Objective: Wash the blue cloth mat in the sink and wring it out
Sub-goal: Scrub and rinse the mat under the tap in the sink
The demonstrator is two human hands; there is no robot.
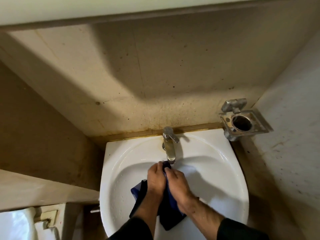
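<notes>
The sink (216, 170) was glossy white ceramic, smooth and water-beaded. The tap (169, 144) was tarnished metal. The mat (170, 210) was dark blue cloth. The wall holder (242, 118) was dull cast metal. The wall (155, 75) was matt, stained and speckled.

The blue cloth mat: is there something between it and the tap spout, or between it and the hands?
Nothing visible. Both the left hand and the right hand already grip the blue cloth mat over the sink, and its top end sits right under the tap spout.
</notes>
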